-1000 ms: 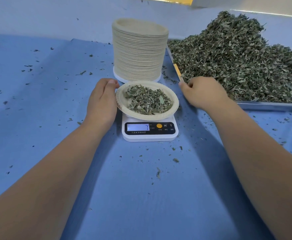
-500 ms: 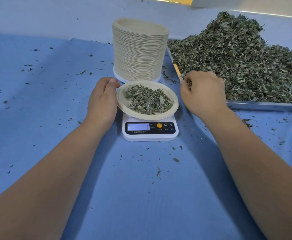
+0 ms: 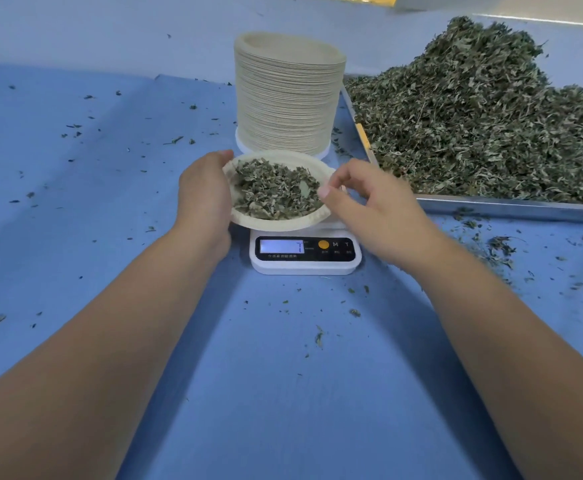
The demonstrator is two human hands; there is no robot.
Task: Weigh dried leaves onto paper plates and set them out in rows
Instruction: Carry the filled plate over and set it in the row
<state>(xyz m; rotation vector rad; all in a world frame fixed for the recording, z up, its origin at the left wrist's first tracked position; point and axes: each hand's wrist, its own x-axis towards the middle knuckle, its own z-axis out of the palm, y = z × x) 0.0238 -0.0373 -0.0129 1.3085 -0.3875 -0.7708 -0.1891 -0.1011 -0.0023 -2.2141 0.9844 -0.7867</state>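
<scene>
Over the white digital scale (image 3: 304,254), the left hand (image 3: 205,192) grips the round leaf-filled paper plate (image 3: 276,224) by its left rim; the right hand (image 3: 373,202) curls its fingers at the right rim, grip unclear.

Plate (image 3: 276,225) of leaves (image 3: 272,192) on scale (image 3: 304,266), plate stack (image 3: 288,98) just behind, tray (image 3: 508,206) to the right.
</scene>
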